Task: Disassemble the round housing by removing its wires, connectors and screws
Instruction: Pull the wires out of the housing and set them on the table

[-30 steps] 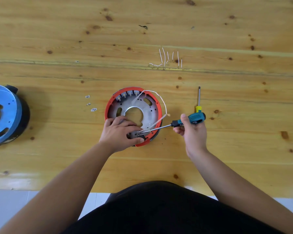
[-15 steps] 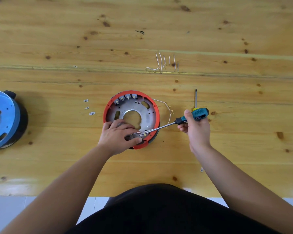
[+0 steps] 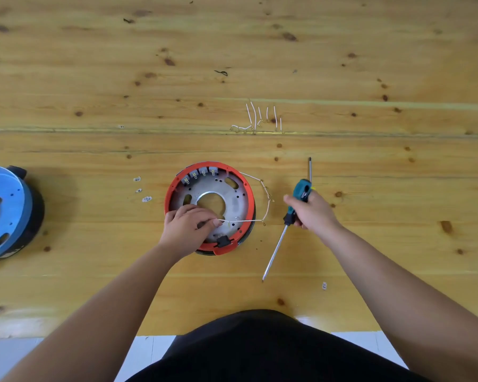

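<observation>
The round housing, red-rimmed with a grey metal plate inside, lies on the wooden table in front of me. My left hand rests on its near left part and pinches the end of a white wire that loops out past the right rim. Several white connectors sit along the far inner rim. My right hand, to the right of the housing, grips a teal-handled screwdriver whose long shaft points down toward me, clear of the housing.
A second screwdriver's thin shaft sticks out behind my right hand. Several removed white wires lie farther back. Small loose connectors lie left of the housing, another small piece near right. A blue round housing sits at the left edge.
My right hand pulled the screwdriver tip out of the housing and swung it to the right. My left hand shifted from the near rim and now pinches the white wire.
</observation>
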`<state>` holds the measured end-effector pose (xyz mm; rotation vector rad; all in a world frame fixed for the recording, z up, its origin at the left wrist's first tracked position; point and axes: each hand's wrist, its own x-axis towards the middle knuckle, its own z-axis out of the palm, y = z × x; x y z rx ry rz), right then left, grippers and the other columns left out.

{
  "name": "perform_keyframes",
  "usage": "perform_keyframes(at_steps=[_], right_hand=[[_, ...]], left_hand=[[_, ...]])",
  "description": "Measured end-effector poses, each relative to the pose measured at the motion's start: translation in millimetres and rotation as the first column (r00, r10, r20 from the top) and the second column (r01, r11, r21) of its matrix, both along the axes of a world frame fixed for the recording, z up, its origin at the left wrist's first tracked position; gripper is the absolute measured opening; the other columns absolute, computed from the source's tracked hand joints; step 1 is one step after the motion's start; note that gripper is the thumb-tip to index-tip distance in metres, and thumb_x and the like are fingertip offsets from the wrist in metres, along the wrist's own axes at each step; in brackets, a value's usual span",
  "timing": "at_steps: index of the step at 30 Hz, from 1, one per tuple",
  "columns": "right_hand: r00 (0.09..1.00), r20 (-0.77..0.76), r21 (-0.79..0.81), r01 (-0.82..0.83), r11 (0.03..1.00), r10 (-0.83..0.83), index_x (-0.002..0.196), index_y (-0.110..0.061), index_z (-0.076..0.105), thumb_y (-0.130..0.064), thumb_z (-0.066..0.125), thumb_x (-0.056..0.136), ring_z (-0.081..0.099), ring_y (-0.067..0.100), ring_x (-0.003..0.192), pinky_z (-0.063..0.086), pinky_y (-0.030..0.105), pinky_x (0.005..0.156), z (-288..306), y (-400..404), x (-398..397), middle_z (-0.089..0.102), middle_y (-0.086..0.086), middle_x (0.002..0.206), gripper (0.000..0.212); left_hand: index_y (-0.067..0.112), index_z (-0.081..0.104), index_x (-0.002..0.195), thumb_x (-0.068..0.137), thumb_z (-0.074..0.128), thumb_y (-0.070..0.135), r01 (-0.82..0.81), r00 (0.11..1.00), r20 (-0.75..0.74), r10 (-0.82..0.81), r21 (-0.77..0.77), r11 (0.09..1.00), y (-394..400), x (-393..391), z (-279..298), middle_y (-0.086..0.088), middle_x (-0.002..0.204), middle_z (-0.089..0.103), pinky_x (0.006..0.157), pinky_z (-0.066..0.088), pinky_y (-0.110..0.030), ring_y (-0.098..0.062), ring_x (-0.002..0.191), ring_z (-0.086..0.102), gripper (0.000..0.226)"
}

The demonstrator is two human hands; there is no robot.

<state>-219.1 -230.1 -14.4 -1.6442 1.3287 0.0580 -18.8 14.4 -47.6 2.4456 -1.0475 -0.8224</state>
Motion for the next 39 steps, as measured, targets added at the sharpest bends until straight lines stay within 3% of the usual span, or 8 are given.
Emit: perform_keyframes(at_steps=[11,14,19,24,27,31,35,39], right_hand=[[0.895,-0.42,-0.038,-0.184,0.982,0.152,0.122,-0.007,0.048,-0.041,0.074,0.094,0.075,0.027,0.072,0.06,0.036,0.069,-28.0,8.7,23.0,0.07,0.009,0.094,0.051],[0.891,-0.428,-0.088,-0.211,0.973,0.155,0.13,-0.006,0.045,-0.043,0.074,0.094,0.075,0.034,0.093,0.063,0.045,0.082,-31.3,12.5,23.1,0.069,0.012,0.113,0.06],[0.836,-0.511,-0.277,-0.379,0.883,0.199,0.127,-0.007,0.047,-0.051,0.068,0.097,0.068,0.037,0.101,0.045,0.038,0.065,-21.8,10.6,27.3,0.062,0.013,0.12,0.057],[0.92,-0.092,-0.377,-0.386,0.842,0.38,0.15,-0.025,0.051,-0.031,0.066,0.103,0.058,0.026,0.094,0.049,0.037,0.082,-12.5,-11.5,36.0,0.052,0.008,0.121,0.049],[0.932,0.115,-0.387,-0.277,0.88,0.344,0.129,-0.016,0.072,-0.026,0.06,0.107,0.066,0.026,0.103,0.052,0.037,0.091,-6.3,-20.3,41.2,0.068,0.007,0.113,0.027],[0.96,0.223,-0.341,-0.086,0.936,0.169,0.112,-0.02,0.077,-0.029,0.068,0.102,0.064,-0.001,0.069,0.05,0.028,0.068,5.5,-33.4,49.3,0.073,-0.007,0.086,0.016],[0.938,0.334,-0.317,0.021,0.948,0.091,0.089,-0.028,0.075,-0.033,0.078,0.093,0.061,0.002,0.08,0.043,0.01,0.068,26.5,-53.1,52.5,0.067,-0.01,0.091,0.007],[0.897,0.441,-0.107,0.032,0.994,0.018,0.089,-0.018,0.076,-0.029,0.078,0.094,0.068,0.009,0.084,0.056,0.021,0.081,46.2,-68.5,51.8,0.075,-0.003,0.092,0.012]], left_hand=[[0.039,0.074,0.105,0.104,0.053,0.048,-0.198,0.948,-0.276,0.157,-0.127,0.972,-21.1,-21.1,29.6,0.022,0.094,0.062,0.107,0.042,-0.048,-0.01,0.107,0.052,0.023],[0.039,0.074,0.105,0.104,0.053,0.049,-0.206,0.931,-0.335,0.148,-0.143,0.968,-23.2,-24.2,32.5,0.017,0.095,0.066,0.097,0.048,-0.043,-0.01,0.101,0.056,0.023],[0.044,0.073,0.103,0.104,0.052,0.051,-0.211,0.915,-0.383,0.124,-0.194,0.958,-24.6,-24.2,37.6,0.014,0.099,0.071,0.083,0.045,-0.029,-0.006,0.103,0.062,0.022],[0.047,0.073,0.106,0.096,0.046,0.071,-0.207,0.861,-0.506,0.053,-0.252,0.945,-30.5,-18.4,52.5,0.011,0.112,0.072,0.086,0.05,-0.021,-0.007,0.103,0.065,0.037],[0.046,0.073,0.107,0.105,0.048,0.056,-0.273,0.827,-0.558,0.075,-0.28,0.92,-38.4,-13.6,61.2,0.021,0.119,0.072,0.099,0.043,-0.026,-0.001,0.115,0.063,0.027],[0.045,0.074,0.102,0.108,0.049,0.043,-0.392,0.786,-0.602,0.139,-0.313,0.865,-52.1,-9.4,69.9,0.016,0.113,0.075,0.103,0.045,-0.033,0.001,0.115,0.064,0.026],[0.042,0.075,0.095,0.107,0.05,0.047,-0.547,0.731,-0.633,0.255,-0.319,0.774,-69.8,-5.9,78.4,0.012,0.103,0.078,0.084,0.048,-0.031,-0.003,0.103,0.069,0.028],[0.035,0.077,0.091,0.105,0.052,0.047,-0.657,0.631,-0.695,0.345,-0.241,0.715,-84.8,-0.2,79.6,0.005,0.098,0.079,0.079,0.049,-0.03,-0.013,0.092,0.071,0.031]])
